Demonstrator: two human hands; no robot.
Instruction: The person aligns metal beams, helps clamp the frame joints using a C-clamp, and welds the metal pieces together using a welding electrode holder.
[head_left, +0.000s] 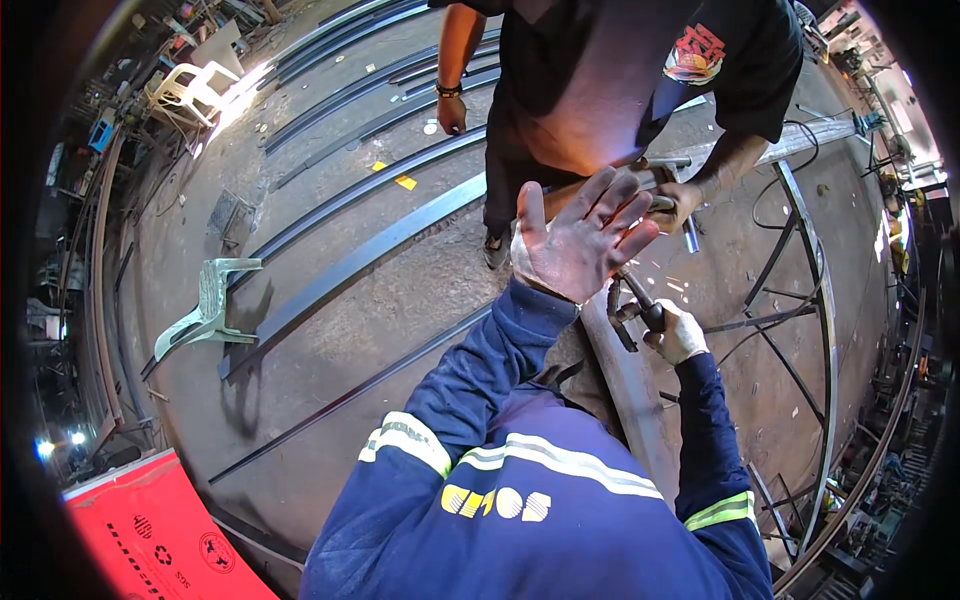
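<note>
My left hand (pixel 585 240), in a soiled pale glove, is raised with its palm toward me and its fingers spread. It holds nothing and hides part of the work behind it. My right hand (pixel 682 335), in a white glove, is wrapped round a black-handled tool (pixel 652 314); its far end runs up behind my left hand, so its exact kind is unclear. Sparks (pixel 675 285) fly beside it, and an orange glow shows above my left fingers. Across from me, a co-worker's hand (pixel 680 203) grips a short metal piece (pixel 662 202) at the glow.
A long steel beam (pixel 630 390) runs below the work. Right of it stands a welded steel frame (pixel 825 320) with a dark cable (pixel 780 222). Long steel bars (pixel 370 245) lie on the floor at left, near an overturned green plastic chair (pixel 208 308). A red panel (pixel 165 535) is lower left.
</note>
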